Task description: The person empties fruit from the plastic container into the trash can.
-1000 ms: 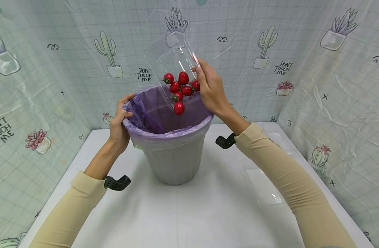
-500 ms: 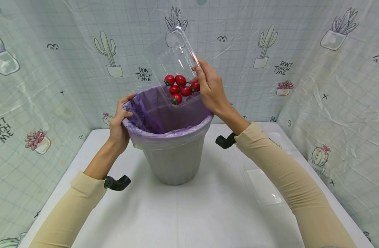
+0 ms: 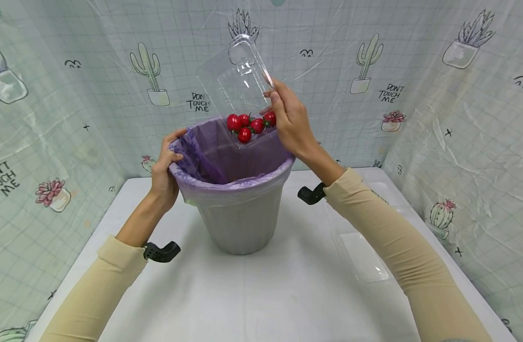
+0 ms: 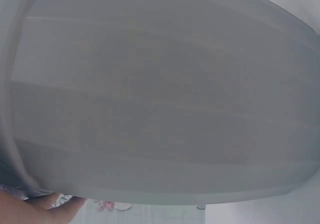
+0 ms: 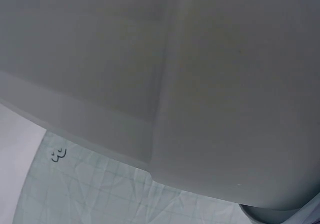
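Note:
A light grey trash bin (image 3: 242,223), lined with a purple bag (image 3: 248,156), stands on the white table. My left hand (image 3: 164,173) grips its left rim, thumb over the bag's edge. Above the bin's mouth, my right hand (image 3: 293,118) holds a clear plastic tray (image 3: 231,80) by its right edge, steeply tilted. Several red cherry tomatoes (image 3: 244,135) are gathered at the tray's low end, some with green stems. In the left wrist view the bin wall (image 4: 160,99) fills most of the picture; the bin wall (image 5: 230,94) likewise dominates the right wrist view. The bin's bottom is hidden.
On the right side of the white table (image 3: 261,299) lies a flat clear plastic piece (image 3: 364,256), partly under the right forearm. Another clear plastic piece (image 3: 381,190) lies farther back. A curtain (image 3: 321,85) printed with cacti surrounds the table on three sides.
Fewer tomatoes are in the tray than a second ago; one at its lower corner has dropped out of sight into the bin. The others have slid lower. Both hands stay nearly still.

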Tool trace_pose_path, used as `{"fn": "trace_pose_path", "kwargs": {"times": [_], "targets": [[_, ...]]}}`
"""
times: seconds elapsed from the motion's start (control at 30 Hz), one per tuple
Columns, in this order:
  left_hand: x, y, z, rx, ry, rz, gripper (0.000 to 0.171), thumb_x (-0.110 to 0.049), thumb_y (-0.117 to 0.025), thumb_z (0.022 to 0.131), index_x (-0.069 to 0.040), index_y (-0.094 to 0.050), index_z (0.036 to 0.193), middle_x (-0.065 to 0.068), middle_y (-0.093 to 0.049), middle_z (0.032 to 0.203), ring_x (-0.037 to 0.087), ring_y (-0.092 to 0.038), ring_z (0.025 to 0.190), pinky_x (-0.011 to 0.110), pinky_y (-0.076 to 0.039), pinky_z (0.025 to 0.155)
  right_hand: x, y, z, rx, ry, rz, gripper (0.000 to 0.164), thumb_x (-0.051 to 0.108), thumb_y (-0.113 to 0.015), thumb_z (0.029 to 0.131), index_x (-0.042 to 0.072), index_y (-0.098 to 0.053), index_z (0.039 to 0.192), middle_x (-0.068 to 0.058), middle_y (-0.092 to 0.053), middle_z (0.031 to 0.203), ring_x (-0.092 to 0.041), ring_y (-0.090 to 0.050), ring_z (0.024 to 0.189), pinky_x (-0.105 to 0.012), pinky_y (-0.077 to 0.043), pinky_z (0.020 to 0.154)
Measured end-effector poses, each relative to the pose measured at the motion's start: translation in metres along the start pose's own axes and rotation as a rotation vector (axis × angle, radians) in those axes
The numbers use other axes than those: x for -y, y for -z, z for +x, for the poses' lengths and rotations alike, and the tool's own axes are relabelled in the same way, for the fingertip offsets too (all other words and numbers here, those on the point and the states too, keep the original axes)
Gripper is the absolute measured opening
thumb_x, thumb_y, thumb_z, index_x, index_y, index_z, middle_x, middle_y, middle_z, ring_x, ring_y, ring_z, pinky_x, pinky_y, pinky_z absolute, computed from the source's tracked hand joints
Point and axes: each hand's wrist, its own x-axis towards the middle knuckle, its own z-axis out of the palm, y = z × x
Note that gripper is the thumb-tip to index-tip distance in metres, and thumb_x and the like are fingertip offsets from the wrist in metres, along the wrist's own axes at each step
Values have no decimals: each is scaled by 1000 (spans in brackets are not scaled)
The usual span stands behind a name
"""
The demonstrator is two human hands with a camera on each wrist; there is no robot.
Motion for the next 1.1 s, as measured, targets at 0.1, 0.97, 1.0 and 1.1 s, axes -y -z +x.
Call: {"fn": "trace_pose_path", "kwargs": {"times": [0.1, 0.97, 1.0, 1.1], "targets": [[0, 0, 0, -1, -2, 2, 66, -14, -35, 84, -24, -41, 149, 0, -39, 147, 20, -40, 127, 37, -31, 106, 0, 0, 0, 3, -2, 10, 43, 20, -38, 112, 9, -49, 152, -16, -65, 126, -27, -75, 94, -31, -57, 88], [1, -1, 0, -9, -1, -17, 66, -14, -35, 84, -24, -42, 148, 0, -40, 146, 20, -41, 127, 36, -32, 106, -1, -1, -1, -6, 75, 27, 43, 15, -39, 111, 9, -49, 152, -18, -65, 125, -27, -75, 93, -31, -54, 85], [1, -1, 0, -9, -2, -15, 66, -14, -35, 84, -24, -42, 148, 0, -40, 146, 20, -41, 127, 36, -32, 106, -1, -1, -1, -6, 85, 25, 43, 14, -39, 111, 9, -49, 153, -19, -65, 126, -27, -75, 94, -30, -53, 85], [1, -1, 0, -8, -3, -13, 66, -14, -36, 84, -24, -41, 149, 0, -40, 147, 20, -41, 127, 36, -32, 106, -1, 0, -2, -11, 95, 27, 43, 14, -40, 111, 9, -49, 152, -18, -65, 126, -26, -75, 95, -29, -52, 84]]}}
